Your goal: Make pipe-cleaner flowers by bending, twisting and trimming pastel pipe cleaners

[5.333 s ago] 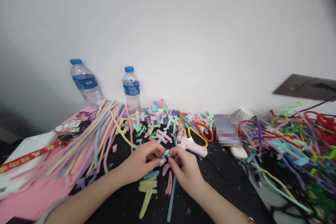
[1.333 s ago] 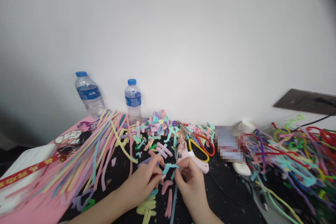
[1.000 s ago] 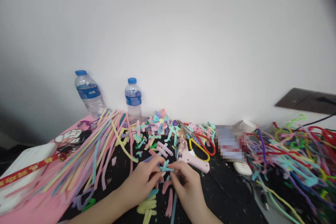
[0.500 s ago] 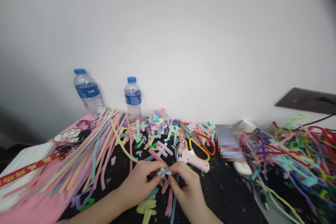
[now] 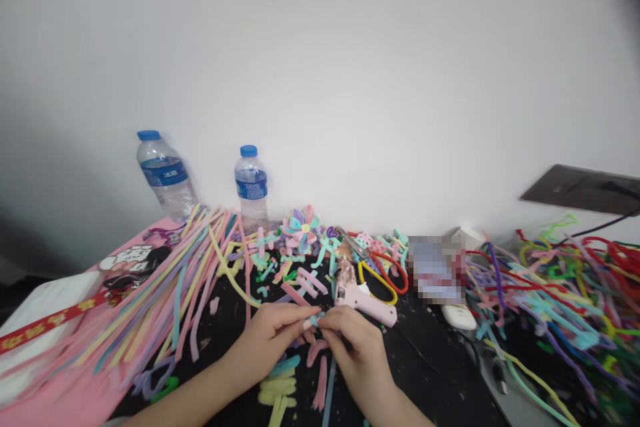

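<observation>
My left hand [image 5: 270, 340] and my right hand [image 5: 357, 353] meet fingertip to fingertip over the black table [image 5: 430, 373]. Between them they pinch a small light blue pipe cleaner piece [image 5: 315, 318], mostly hidden by the fingers. Short cut pieces lie under my hands: yellow ones [image 5: 277, 392], pink ones [image 5: 319, 373] and a blue one [image 5: 286, 365]. A pink glue gun [image 5: 361, 299] lies just beyond my right hand.
Long pastel pipe cleaners [image 5: 175, 287] fan out at the left over a pink sheet [image 5: 60, 393]. Two water bottles [image 5: 165, 177] [image 5: 251, 183] stand at the wall. A finished flower [image 5: 303, 227], scissors [image 5: 380, 273] and a tangled bright pile [image 5: 560, 293] lie behind and right.
Both hands kept working the light blue piece; its ends, sticking out a second ago, are now almost covered by the fingertips. The view shifted slightly.
</observation>
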The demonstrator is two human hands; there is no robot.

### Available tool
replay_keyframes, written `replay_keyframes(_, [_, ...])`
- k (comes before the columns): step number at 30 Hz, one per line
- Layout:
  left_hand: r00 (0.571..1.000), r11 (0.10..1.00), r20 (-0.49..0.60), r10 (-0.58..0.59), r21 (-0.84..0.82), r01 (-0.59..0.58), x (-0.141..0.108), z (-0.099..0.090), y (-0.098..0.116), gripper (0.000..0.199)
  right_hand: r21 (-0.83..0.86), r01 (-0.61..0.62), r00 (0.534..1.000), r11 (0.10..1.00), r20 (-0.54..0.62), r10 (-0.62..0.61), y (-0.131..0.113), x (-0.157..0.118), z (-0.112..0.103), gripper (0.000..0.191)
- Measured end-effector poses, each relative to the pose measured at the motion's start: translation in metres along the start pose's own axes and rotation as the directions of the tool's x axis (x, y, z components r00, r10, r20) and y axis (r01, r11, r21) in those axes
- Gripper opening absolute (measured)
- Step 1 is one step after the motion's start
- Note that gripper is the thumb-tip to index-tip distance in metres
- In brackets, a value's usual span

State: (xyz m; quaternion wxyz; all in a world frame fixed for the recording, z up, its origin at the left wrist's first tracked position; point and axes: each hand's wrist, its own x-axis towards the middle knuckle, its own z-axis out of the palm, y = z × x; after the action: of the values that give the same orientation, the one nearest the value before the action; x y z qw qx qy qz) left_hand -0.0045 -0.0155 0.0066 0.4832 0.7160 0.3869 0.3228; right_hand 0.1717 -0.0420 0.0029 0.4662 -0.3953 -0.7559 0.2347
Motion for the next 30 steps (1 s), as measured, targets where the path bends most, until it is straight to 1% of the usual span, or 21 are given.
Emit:
replay_keyframes(2, [0.999, 0.999, -0.034, 0.038, 0.025, -0.037, 0.000, -0.002, -0.001, 0.023, 0.000, 0.000, 1.000, 1.000, 0.000, 0.000, 0.001, 0.001, -0.001, 0.018])
replay_keyframes(4, [0.997, 0.999, -0.074, 0.027, 0.028, -0.025, 0.000, -0.003, -0.001, 0.021, -0.018, 0.002, 1.000, 1.000, -0.008, -0.002, 0.002, 0.001, -0.001, 0.016])
replay_keyframes(8, [0.984, 0.991, -0.124, -0.127, -0.046, 0.122, 0.000, -0.003, -0.002, 0.016, -0.054, -0.018, 1.000, 0.998, 0.001, 0.018, 0.005, -0.002, 0.001, 0.014])
replay_keyframes(11, [0.976, 0.980, -0.128, -0.177, -0.116, 0.163, 0.001, -0.001, -0.002, 0.015, -0.072, -0.037, 0.999, 0.997, 0.007, 0.038, 0.006, -0.003, 0.002, 0.015])
replay_keyframes(16, [0.976, 0.981, -0.134, -0.172, -0.117, 0.157, 0.002, -0.003, 0.002, 0.015, -0.096, -0.039, 0.999, 0.995, -0.026, 0.037, 0.008, -0.002, 0.000, 0.013])
replay_keyframes(22, [0.980, 0.987, -0.133, -0.151, -0.082, 0.141, 0.001, -0.004, 0.001, 0.015, -0.140, -0.062, 0.996, 0.988, -0.069, 0.053, 0.011, -0.001, -0.002, 0.014])
replay_keyframes(27, [0.977, 0.991, -0.168, -0.130, -0.054, 0.122, 0.001, -0.005, 0.002, 0.016, -0.193, -0.087, 0.992, 0.977, -0.105, 0.068, 0.010, 0.000, -0.002, 0.016])
replay_keyframes(30, [0.974, 0.992, -0.194, -0.113, -0.068, 0.102, 0.000, -0.005, 0.002, 0.016, -0.210, -0.130, 0.988, 0.969, -0.109, 0.109, 0.010, -0.002, -0.001, 0.015])
